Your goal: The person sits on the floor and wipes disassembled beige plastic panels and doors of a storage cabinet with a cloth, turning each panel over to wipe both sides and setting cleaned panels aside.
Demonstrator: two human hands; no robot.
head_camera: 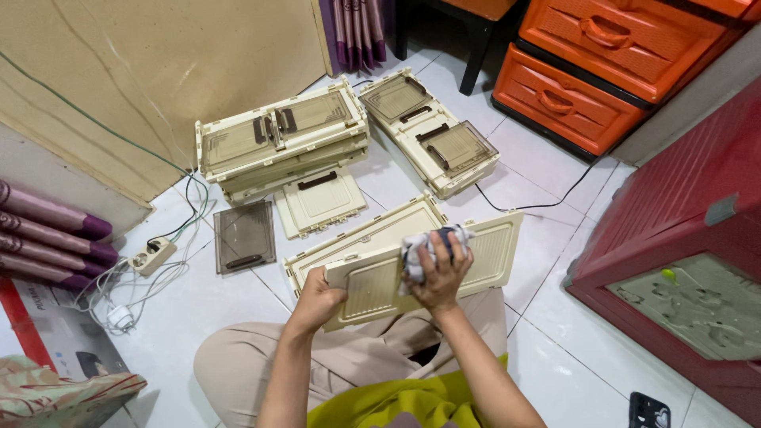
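Both bare forearms reach forward from lap. Left hand [317,299] curled in grip, thumb on top. Right hand [441,273] raised, fingers closed, palm pressing down.

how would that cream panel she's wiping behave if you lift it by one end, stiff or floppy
Probably stiff: the cream panel stays flat though the left hand grips only one edge while the right hand presses a cloth on it. Likely light for its size, since it looks like thin moulded plastic held up one-handed. Its ribbed face may give some grip.

L hand [317,297] grips cream panel [491,254], R hand [440,273] presses cloth [428,244].
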